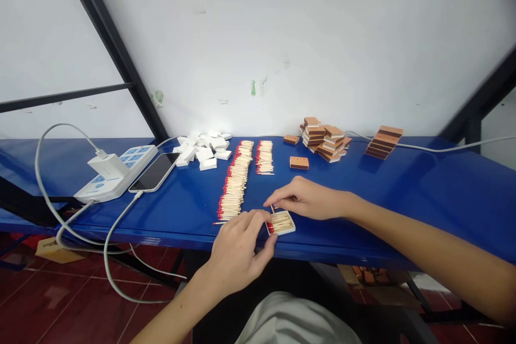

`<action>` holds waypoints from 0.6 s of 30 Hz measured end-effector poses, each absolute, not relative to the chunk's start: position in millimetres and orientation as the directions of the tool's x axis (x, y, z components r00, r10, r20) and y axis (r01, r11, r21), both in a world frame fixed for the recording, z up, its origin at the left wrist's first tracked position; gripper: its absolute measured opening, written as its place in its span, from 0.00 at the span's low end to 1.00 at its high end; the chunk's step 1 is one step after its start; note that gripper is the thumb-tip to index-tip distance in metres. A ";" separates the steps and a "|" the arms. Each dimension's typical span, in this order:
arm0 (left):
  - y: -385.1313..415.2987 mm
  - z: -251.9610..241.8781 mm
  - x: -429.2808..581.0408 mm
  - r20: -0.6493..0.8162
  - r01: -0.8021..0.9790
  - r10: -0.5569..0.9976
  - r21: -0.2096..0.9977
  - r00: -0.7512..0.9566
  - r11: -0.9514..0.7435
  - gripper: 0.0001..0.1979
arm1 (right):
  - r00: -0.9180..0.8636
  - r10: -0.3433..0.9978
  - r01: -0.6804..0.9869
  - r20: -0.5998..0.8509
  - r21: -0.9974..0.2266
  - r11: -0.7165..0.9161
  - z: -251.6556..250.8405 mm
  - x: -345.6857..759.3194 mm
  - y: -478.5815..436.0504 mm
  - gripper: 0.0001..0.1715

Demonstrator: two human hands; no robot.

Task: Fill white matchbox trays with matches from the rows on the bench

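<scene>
A small white tray (287, 230) holding several red-tipped matches lies near the front edge of the blue table. My left hand (242, 244) grips the tray's left end between thumb and fingers. Over the tray's back left corner, my right hand (304, 199) pinches a single match (273, 209) between thumb and forefinger. Behind my left hand runs a long row of matches (236, 180), red heads to the left. A shorter row of matches (265, 157) lies to its right.
White trays (203, 146) are heaped at the back, left of the matches. Brown matchboxes (332, 142) are stacked at the back right, with brown sleeves (384, 142) beyond. A phone (155, 172), power strip (121, 172) and looping white cables occupy the left side.
</scene>
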State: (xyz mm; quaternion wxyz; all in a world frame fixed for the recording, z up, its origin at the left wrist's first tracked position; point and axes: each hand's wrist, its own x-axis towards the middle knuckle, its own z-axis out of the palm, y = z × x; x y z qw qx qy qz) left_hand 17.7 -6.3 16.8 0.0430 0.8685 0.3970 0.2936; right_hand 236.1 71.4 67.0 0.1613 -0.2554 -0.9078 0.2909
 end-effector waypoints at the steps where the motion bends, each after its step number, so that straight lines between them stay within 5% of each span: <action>1: -6.4 17.0 18.0 0.480 0.664 0.713 0.305 0.512 -0.683 0.08 | -0.819 0.552 0.357 0.157 -0.613 0.705 68.0 235.8 71.1 0.18; 18: -6.4 15.5 17.8 0.518 0.649 0.673 0.266 0.527 -0.713 0.08 | -0.808 0.538 0.357 0.240 -0.528 0.771 67.2 233.1 67.8 0.09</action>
